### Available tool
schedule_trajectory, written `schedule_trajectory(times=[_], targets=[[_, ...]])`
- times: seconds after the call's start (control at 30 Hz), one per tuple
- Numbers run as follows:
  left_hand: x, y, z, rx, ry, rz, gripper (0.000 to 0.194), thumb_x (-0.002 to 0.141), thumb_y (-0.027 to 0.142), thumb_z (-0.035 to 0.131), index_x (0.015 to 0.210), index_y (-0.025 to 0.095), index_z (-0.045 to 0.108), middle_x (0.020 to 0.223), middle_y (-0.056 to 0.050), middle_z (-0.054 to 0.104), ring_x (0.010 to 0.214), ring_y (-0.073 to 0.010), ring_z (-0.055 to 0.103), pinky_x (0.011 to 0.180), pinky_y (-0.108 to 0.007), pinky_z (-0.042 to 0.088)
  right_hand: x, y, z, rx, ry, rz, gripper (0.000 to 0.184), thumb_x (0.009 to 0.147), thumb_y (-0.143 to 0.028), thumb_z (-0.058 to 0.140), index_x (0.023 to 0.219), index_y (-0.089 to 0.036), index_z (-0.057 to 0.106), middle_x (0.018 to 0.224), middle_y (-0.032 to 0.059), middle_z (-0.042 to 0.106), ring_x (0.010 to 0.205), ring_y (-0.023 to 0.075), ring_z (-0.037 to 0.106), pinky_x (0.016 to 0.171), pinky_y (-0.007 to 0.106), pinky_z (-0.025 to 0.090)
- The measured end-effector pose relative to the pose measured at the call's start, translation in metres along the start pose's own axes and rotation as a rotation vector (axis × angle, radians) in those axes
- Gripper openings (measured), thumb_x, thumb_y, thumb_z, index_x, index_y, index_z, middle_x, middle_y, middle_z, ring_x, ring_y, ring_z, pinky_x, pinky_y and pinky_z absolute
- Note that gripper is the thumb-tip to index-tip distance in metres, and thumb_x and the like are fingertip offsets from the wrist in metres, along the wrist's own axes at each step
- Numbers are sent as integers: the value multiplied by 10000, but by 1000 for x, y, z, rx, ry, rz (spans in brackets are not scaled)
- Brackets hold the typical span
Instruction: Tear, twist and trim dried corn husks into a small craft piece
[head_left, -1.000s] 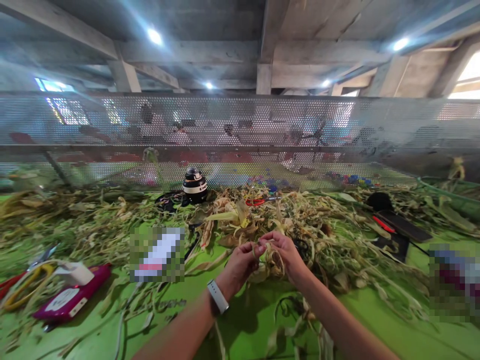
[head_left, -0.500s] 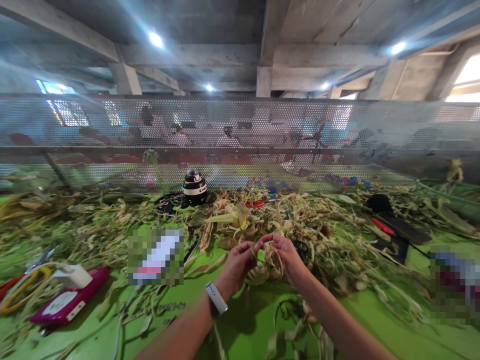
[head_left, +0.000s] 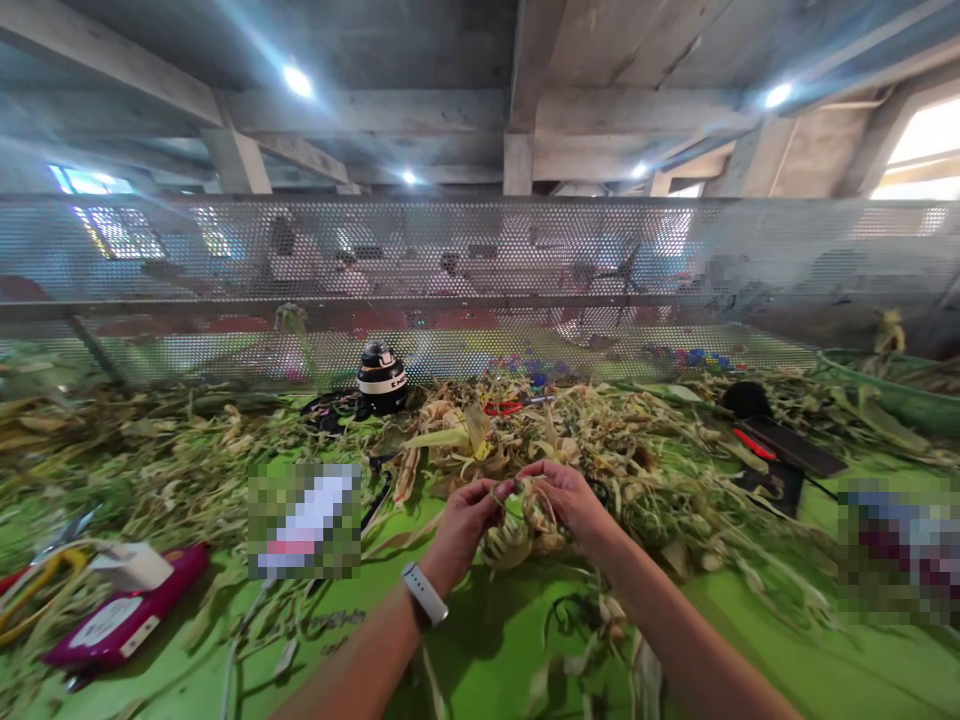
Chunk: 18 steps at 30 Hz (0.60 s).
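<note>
A pale, ribbed woven piece of dried corn husk [head_left: 507,543] hangs between my two hands above the green tabletop. My left hand [head_left: 466,518] pinches its upper left edge between thumb and fingers; a white band circles that wrist. Opposite it, my right hand [head_left: 576,503] has its thumb and forefinger closed on the top of the same piece, with the fingertips of both hands almost meeting. Loose curled strips show at its right side, partly behind the right fingers. Just beyond the hands lies a heap of dry corn husks [head_left: 592,440].
Husk strips litter the green table [head_left: 480,655]. A black-and-white round container [head_left: 381,378] stands by the perforated metal screen [head_left: 450,245]. At left lie a purple power strip [head_left: 131,610] and scissors [head_left: 71,535]; a dark phone-like slab [head_left: 802,445] is at right. People sit beyond the screen.
The view has shifted slightly, so the surroundings sit a little further left. Between my hands the woven piece has turned and shows more of its ribbed face. Both hands keep their pinch.
</note>
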<state>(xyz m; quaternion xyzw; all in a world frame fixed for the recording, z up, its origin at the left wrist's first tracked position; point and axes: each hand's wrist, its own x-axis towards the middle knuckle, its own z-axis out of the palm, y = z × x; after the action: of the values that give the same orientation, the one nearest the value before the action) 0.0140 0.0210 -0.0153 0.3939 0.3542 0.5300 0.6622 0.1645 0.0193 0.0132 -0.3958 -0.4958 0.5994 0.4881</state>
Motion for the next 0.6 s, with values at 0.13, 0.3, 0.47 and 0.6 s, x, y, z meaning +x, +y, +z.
schedule_trajectory(times=[0.13,0.3,0.47,0.6], targets=[[4,7,-7,105,-51,32,281,560,368,778,595,131,630,499,36,513,467,-51,401,483,-184,302,-1,-16,-18,-273,-4,-15,330,690,-480,655,617,-174,554,380,-106,322,321,32,233,329,180,146],[4,17,-10,220,-103,39,281,563,373,771,620,121,661,504,21,534,475,-61,421,483,-188,319,-3,-24,-40,-412,-265,17,316,659,-452,688,628,-147,611,435,-86,411,386,35,282,376,181,172],[6,21,-16,251,-136,22,277,548,359,781,621,119,662,497,22,551,474,-64,447,497,-183,356,3,-26,-55,-104,-20,-59,273,640,-391,728,596,-154,599,447,-78,467,398,42,352,396,169,261],[10,20,-22,66,-33,-38,225,580,310,772,642,142,635,580,20,595,520,-72,512,513,-172,397,11,-25,-57,352,259,-177,225,619,-327,750,630,-184,577,683,-8,650,616,117,589,604,232,468]])
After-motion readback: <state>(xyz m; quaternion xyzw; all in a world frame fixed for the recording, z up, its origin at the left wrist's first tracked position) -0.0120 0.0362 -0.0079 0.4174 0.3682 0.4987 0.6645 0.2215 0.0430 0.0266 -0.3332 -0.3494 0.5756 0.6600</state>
